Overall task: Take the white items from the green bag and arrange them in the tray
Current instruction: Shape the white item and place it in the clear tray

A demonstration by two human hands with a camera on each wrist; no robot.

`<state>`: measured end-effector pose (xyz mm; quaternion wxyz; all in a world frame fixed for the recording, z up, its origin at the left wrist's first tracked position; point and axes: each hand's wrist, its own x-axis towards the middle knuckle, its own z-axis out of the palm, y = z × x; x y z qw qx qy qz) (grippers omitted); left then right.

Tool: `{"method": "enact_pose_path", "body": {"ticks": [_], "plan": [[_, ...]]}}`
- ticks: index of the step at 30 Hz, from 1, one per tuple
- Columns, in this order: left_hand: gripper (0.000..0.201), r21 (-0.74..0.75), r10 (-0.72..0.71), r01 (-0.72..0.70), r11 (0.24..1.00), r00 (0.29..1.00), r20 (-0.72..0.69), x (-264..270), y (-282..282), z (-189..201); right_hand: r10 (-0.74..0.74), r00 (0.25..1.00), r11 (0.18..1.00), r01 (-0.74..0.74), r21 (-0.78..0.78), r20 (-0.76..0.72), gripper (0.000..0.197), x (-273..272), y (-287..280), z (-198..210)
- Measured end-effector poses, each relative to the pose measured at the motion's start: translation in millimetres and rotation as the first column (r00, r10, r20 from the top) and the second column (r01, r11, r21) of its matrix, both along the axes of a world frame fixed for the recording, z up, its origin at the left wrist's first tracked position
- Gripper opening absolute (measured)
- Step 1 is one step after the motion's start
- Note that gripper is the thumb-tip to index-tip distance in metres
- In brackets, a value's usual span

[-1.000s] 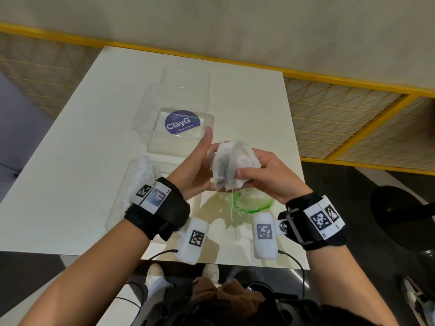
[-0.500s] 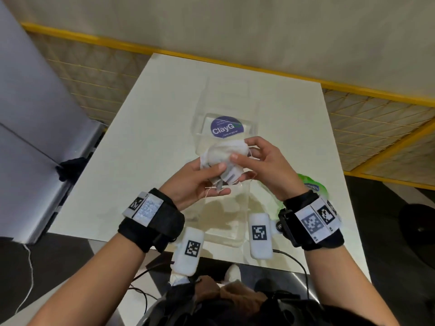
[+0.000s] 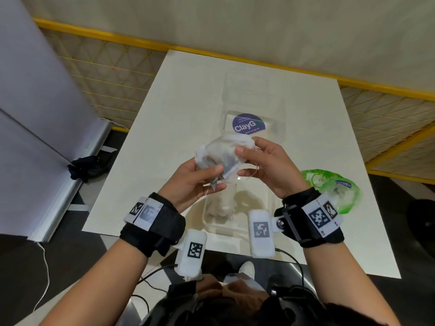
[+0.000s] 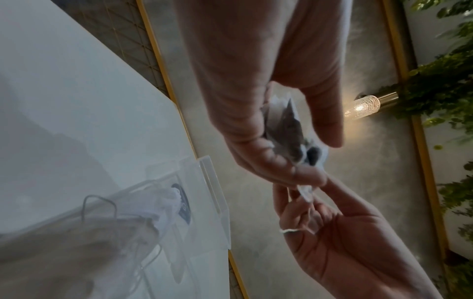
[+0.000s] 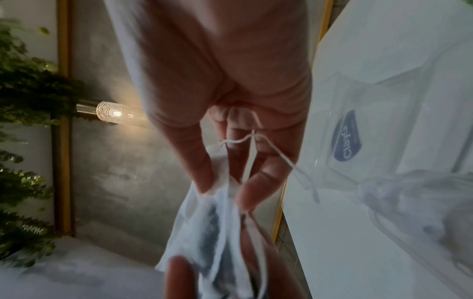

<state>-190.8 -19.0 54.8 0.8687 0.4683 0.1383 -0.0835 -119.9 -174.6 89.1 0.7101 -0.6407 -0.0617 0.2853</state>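
Both hands hold one bunch of white tea-bag-like items with thin strings, in the air above the clear tray. My left hand grips the bunch's lower left part between thumb and fingers. At its upper right edge, my right hand pinches it. The left wrist view shows the bunch in the left palm. In the right wrist view the right fingertips pinch the white items, strings hanging. More white items lie in the tray. The crumpled green bag lies on the table at the right.
A clear lid or box part with a purple ClayG sticker sits just beyond the tray on the white table. The table's near edge is close under my wrists. A grey panel stands to the left of the table.
Both hands carried the white bunch left, from over the green bag to over the tray. The right hand shifted its hold to the bunch's upper edge.
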Motion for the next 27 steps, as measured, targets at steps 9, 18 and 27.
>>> {"method": "enact_pose_path", "body": {"ticks": [9, 18, 27], "plan": [[0.012, -0.099, 0.121, -0.125, 0.987, 0.992, -0.047, 2.0, 11.4, -9.7, -0.222, 0.975, 0.969, 0.219, 0.116, 0.01, 0.011, 5.2, 1.0, 3.0], [0.025, -0.135, 0.149, -0.154, 0.979, 0.988, -0.044, 14.7, 8.3, -10.6, -0.033, 0.996, 0.986, 0.046, 0.161, -0.081, 0.026, -1.2, 4.4, 2.4], [0.021, -0.273, 0.07, -0.076, 0.959, 0.997, -0.032, 12.9, -2.5, -0.4, -0.155, 0.987, 0.988, 0.155, -0.001, -0.047, 0.023, -6.3, 32.8, -13.2]]}}
